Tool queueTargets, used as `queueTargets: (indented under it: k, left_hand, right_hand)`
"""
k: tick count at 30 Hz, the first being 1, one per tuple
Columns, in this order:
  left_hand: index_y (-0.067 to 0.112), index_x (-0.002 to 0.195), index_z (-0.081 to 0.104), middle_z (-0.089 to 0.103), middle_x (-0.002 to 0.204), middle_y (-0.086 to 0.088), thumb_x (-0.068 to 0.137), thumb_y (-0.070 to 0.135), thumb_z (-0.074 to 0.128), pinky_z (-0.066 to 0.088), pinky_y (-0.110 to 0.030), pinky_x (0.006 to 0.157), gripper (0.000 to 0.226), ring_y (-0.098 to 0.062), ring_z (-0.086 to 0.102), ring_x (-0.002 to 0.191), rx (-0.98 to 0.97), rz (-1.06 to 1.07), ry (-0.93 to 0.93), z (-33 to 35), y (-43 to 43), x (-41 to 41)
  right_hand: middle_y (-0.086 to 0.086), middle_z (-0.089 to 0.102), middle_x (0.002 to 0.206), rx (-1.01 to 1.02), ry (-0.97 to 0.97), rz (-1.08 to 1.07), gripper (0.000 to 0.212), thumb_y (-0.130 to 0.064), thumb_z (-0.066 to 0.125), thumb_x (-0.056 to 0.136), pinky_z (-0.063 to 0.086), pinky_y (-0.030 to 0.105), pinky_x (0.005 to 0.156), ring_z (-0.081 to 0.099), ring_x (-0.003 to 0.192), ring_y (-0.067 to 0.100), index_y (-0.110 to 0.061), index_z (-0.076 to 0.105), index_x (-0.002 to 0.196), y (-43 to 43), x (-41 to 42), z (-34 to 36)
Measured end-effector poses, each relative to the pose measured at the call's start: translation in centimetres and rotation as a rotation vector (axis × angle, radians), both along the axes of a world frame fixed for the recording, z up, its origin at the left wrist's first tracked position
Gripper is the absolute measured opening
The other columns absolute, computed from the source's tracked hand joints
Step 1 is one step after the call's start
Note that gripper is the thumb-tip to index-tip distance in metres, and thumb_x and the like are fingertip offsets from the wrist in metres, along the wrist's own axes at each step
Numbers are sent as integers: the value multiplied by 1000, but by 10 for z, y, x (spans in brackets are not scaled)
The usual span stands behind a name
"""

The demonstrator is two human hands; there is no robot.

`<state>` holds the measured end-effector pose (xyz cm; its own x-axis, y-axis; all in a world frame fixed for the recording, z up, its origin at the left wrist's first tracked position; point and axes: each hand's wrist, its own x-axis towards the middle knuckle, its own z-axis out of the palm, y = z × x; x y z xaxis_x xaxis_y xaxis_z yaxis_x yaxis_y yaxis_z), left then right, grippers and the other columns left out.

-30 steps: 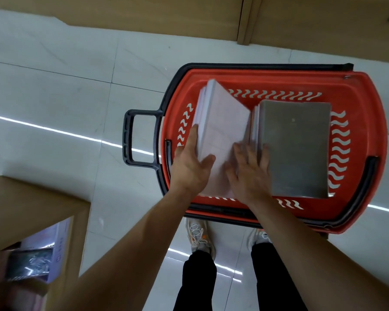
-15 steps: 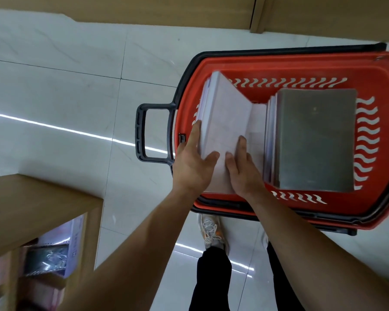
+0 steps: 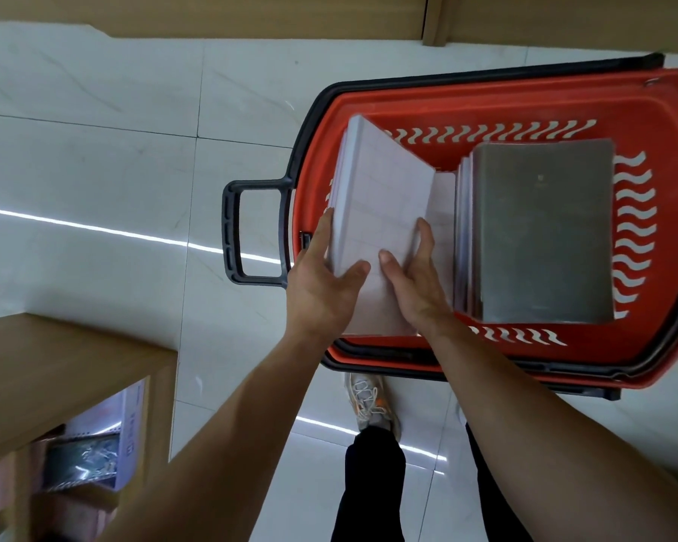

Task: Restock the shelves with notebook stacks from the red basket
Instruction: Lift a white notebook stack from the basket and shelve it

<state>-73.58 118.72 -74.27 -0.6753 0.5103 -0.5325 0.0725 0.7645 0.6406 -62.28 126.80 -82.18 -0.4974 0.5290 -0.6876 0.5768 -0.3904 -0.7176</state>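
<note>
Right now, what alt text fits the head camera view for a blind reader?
The left hand and right hand grip a tilted stack of pale gridded notebooks in a red plastic basket; a grey-covered notebook stack lies flat beside it.

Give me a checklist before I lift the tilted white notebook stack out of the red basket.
1. Grip of left hand on white notebook stack, thumb on top near its left edge: ok.
2. Grip of right hand on its right side, thumb on top: ok.
3. Fingers underneath supporting the stack: cannot tell, hidden.
4. Neighbouring gray-covered stack lies flat alongside, outside the grip: ok.
5. Raised left edge above the red basket rim: ok.
6. Free room in the shelf at lower left: cannot tell.
</note>
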Motion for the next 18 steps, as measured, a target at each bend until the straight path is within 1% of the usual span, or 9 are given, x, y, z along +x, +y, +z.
queueTargets:
  k: [3,5,6,8,10,12,14,16,18]
  left_hand:
    - [38,155,26,58,134,9,90,31,73,60,-40,89,80,-14,59,122,-6,-2,10,-1,0,0]
    - [37,155,27,59,134,9,90,30,73,59,-37,90,80,-13,58,122,-1,10,5,-1,1,0]
    - [36,155,27,59,134,10,90,30,73,58,-34,91,79,-12,58,123,2,13,3,0,1,0]
    - [35,155,28,59,134,11,91,28,73,57,-29,92,79,-9,58,122,15,17,-2,1,0,-1]
    - [35,155,29,60,133,12,91,27,73,55,-23,91,78,-9,59,121,22,21,-8,2,1,-1]
    - [36,155,30,61,132,12,90,27,73,53,-19,92,78,-9,59,121,23,27,-13,2,1,0]
    - [37,154,30,61,131,13,90,27,72,54,-20,91,77,-10,60,121,22,25,-7,2,2,1]
    - [38,153,31,62,131,14,90,28,72,55,-21,91,75,-11,60,121,21,21,5,2,3,2]
    - [37,152,33,62,131,14,90,27,72,55,-22,91,74,-11,61,120,26,28,-3,5,4,2]
  right_hand:
    - [-4,43,151,10,-32,14,97,-72,56,85,40,53,106,46,133,23,-45,-8,154,4,0,0]
    - [-6,51,145,3,-49,-2,99,-67,59,87,42,50,106,52,128,21,-41,-8,155,6,1,-1]
    - [-8,54,141,-2,-47,-17,97,-64,61,88,44,49,106,54,124,19,-40,-4,155,6,1,-1]
    - [-13,56,133,9,-32,-51,92,-59,64,88,47,48,104,55,118,14,-39,4,154,6,2,-2]
    - [-17,55,128,26,-29,-71,93,-58,67,87,47,45,103,55,117,11,-39,5,154,6,3,-1]
    - [-16,56,133,23,-20,-95,99,-62,69,83,47,48,105,55,122,12,-39,4,155,5,3,-1]
    - [-15,57,136,21,-12,-124,104,-63,73,79,49,51,105,55,126,12,-37,7,155,6,4,1]
    - [-16,56,134,46,4,-146,99,-55,77,79,52,48,102,55,125,9,-33,16,154,8,5,2]
    - [-17,56,134,75,18,-155,91,-50,78,81,53,42,101,55,123,4,-34,22,151,11,7,8]
